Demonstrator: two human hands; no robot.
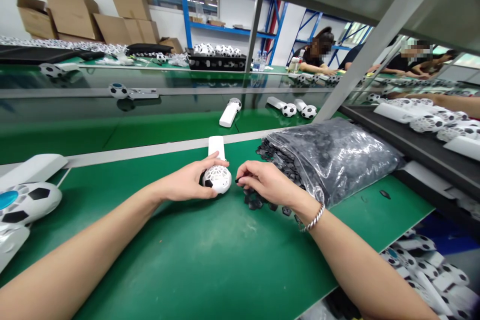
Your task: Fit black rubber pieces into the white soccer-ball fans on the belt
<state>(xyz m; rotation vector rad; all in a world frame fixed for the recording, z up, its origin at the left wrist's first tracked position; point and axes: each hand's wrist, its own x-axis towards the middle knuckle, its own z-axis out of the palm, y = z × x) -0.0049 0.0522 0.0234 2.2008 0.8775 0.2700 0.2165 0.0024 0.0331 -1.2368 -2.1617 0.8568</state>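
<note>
My left hand [198, 179] is wrapped round the ball-shaped head of a white soccer-ball handheld fan [218, 180] on the green work surface. Its white handle [216, 147] points away from me, and the front grille is partly covered by my fingers. Just right of it, my right hand [262, 180] pinches a small black plastic piece [237, 180] between thumb and fingers, apart from the fan. Behind and beneath that hand, many loose black pieces [255, 200] spill from a clear plastic bag [337, 160].
At the left edge lie white fans with black patches [28, 202]. Beyond a pale rail runs a green conveyor [180, 115] carrying several fans. Black trays of fans [431, 130] stand at right, under a slanted metal post [375, 45]. Co-workers [318, 52] sit across the line.
</note>
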